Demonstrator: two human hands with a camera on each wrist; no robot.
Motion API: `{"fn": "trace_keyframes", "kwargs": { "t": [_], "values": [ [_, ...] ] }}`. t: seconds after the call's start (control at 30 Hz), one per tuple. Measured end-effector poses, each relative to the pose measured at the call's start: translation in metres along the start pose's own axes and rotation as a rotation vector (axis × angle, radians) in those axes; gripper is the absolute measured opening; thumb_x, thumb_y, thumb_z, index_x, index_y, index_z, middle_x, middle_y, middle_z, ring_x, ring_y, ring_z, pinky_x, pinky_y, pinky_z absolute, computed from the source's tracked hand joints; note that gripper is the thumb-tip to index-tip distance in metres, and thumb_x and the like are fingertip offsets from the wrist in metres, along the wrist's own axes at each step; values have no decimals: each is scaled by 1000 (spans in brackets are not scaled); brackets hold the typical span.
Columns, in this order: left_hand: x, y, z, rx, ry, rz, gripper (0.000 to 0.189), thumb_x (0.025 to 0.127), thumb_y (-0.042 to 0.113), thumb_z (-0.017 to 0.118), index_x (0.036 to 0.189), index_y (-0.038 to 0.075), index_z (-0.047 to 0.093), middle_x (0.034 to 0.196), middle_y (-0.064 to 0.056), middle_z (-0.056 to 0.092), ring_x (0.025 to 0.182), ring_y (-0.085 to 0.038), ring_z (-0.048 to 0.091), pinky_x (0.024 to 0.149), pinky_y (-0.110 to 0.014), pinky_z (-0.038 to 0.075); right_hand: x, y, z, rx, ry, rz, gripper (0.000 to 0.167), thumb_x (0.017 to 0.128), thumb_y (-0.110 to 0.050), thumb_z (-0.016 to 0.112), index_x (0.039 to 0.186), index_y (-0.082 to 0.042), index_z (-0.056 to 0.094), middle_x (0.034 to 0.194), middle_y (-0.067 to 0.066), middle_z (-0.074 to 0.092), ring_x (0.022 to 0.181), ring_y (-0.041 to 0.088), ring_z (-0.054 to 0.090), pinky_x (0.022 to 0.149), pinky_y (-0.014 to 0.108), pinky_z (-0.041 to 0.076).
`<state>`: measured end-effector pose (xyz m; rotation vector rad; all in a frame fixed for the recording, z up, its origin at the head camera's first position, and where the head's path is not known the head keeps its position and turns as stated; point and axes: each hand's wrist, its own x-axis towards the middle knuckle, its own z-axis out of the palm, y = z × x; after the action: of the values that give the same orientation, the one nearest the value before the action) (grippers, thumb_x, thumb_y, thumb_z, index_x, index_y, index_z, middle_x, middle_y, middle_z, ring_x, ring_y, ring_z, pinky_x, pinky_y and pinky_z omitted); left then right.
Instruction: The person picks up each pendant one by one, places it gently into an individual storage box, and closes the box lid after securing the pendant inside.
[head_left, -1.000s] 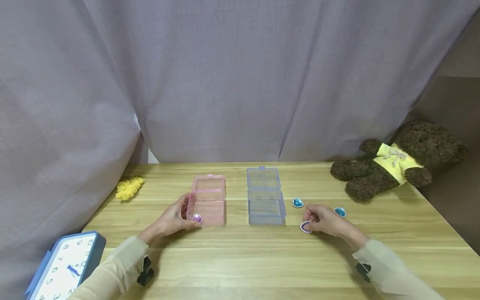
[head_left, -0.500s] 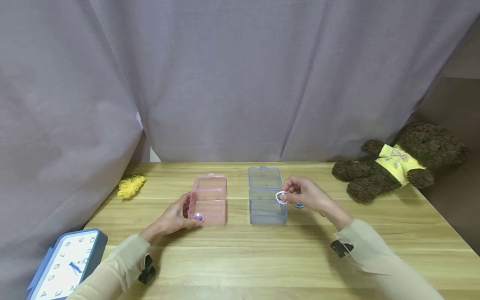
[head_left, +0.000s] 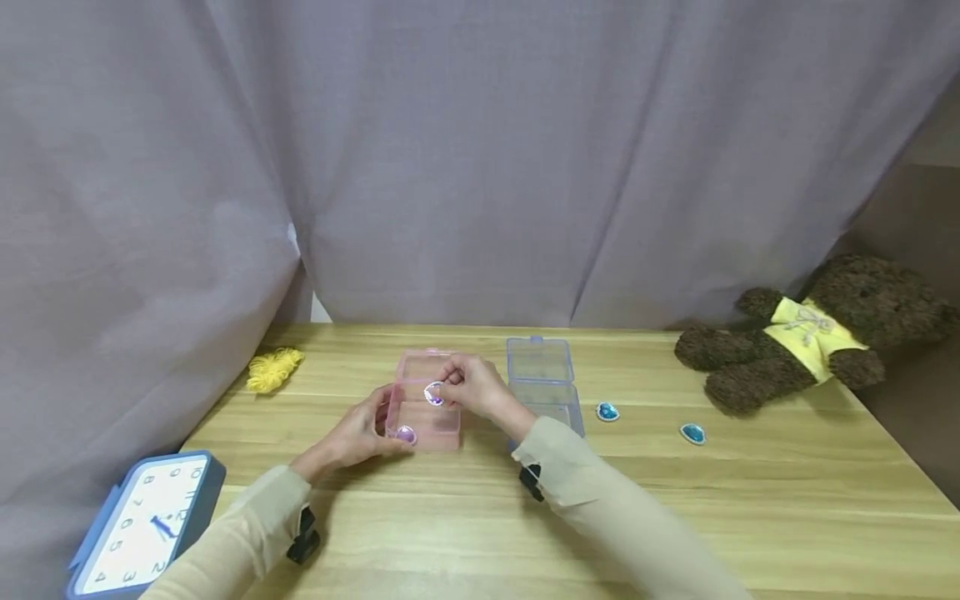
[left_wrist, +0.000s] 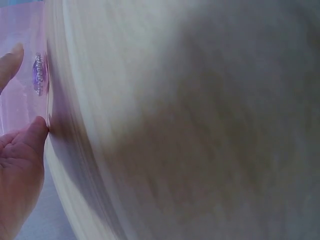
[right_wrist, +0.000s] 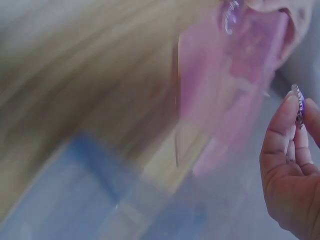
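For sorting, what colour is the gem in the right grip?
Purple, edged in silvery white; the gem shows best in the head view.

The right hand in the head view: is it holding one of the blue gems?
No, the right hand pinches a purple gem, while both blue gems lie on the table.

Right hand (right_wrist: 294, 182) with a silver-edged purple gem (right_wrist: 300, 106) in pinch grip, near a pink box (right_wrist: 198, 80).
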<state>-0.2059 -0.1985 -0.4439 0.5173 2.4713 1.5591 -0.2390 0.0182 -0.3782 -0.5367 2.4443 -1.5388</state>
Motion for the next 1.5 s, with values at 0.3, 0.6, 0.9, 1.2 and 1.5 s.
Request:
{"fn": "trace_keyframes", "kwargs": {
  "t": [0.3, 0.6, 0.9, 1.2, 1.5],
  "values": [
    [0, 1, 2, 23, 11, 6, 96, 69, 13, 83, 142, -8, 24, 140, -30, 39, 127, -39, 44, 106, -45, 40, 19, 3, 36, -86, -24, -4, 7, 77, 8, 69, 82, 8, 64, 67, 16, 66, 61, 29, 67, 57, 33, 60],
    [-1, 1, 0, 29, 9, 15, 96, 70, 13, 83, 142, -7, 24, 136, -29, 46, 124, -37, 48, 104, -44, 43, 22, -1, 49, -157, -26, 34, 12, 76, 15, 64, 86, 8, 67, 76, 18, 67, 61, 24, 66, 54, 24, 58],
    [-1, 0, 0, 23, 19, 17, 96, 68, 11, 84, 141, -7, 26, 135, -28, 47, 125, -37, 48, 106, -43, 42, 24, 3, 57, -347, 36, 10, 16, 73, 12, 67, 82, 0, 72, 80, 10, 72, 70, 16, 62, 62, 18, 53],
    [-1, 0, 0, 29, 26, 8, 96, 67, 11, 84, 142, -7, 26, 134, -28, 48, 123, -37, 49, 106, -44, 41, 26, 3, 54, -376, -29, 27, 17, 74, 8, 69, 85, -3, 74, 83, 9, 73, 80, 19, 64, 76, 25, 54],
    [-2, 0, -1, 41, 22, 9, 96, 67, 12, 84, 142, -6, 26, 138, -28, 44, 125, -38, 47, 106, -44, 40, 18, -4, 47, -337, -113, 66, 17, 78, 7, 66, 95, 4, 70, 96, 16, 71, 84, 22, 62, 73, 23, 54]
  ]
}}
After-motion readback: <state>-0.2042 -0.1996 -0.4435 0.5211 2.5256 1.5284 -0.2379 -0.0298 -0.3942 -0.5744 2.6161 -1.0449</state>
